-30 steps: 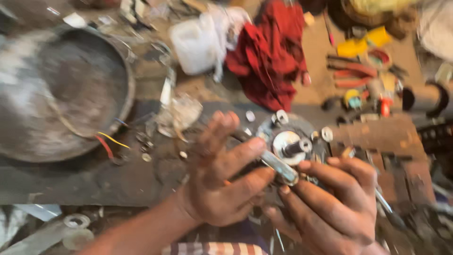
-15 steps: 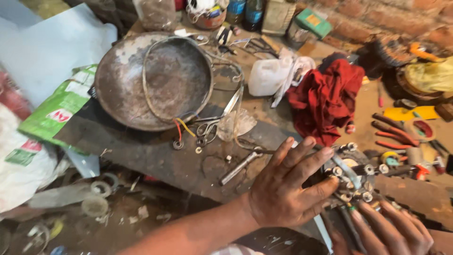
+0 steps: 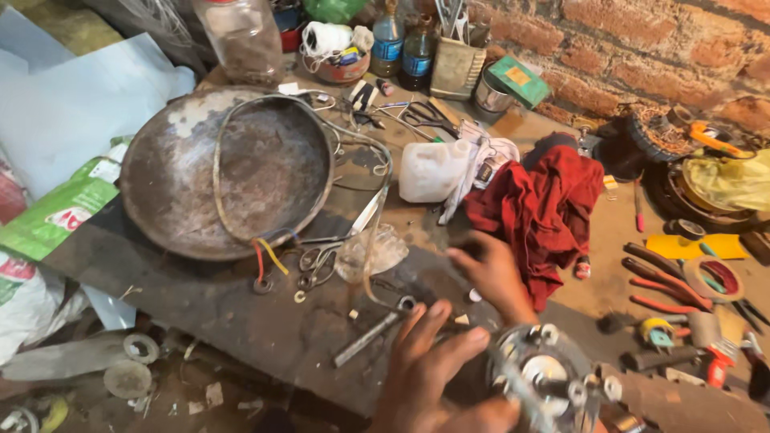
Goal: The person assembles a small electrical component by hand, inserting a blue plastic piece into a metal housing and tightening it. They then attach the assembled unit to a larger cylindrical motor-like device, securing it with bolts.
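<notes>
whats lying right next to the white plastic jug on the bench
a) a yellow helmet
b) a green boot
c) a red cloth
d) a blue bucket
c, the crumpled red cloth lies just to the right of the white jug, with only a pale rag between them.

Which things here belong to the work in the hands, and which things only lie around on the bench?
In hand:
left hand on the round metal motor part
right hand reaching past it

Lying about:
rusty pan
red cloth
white plastic jug
scissors
wrench
red-handled pliers
</notes>
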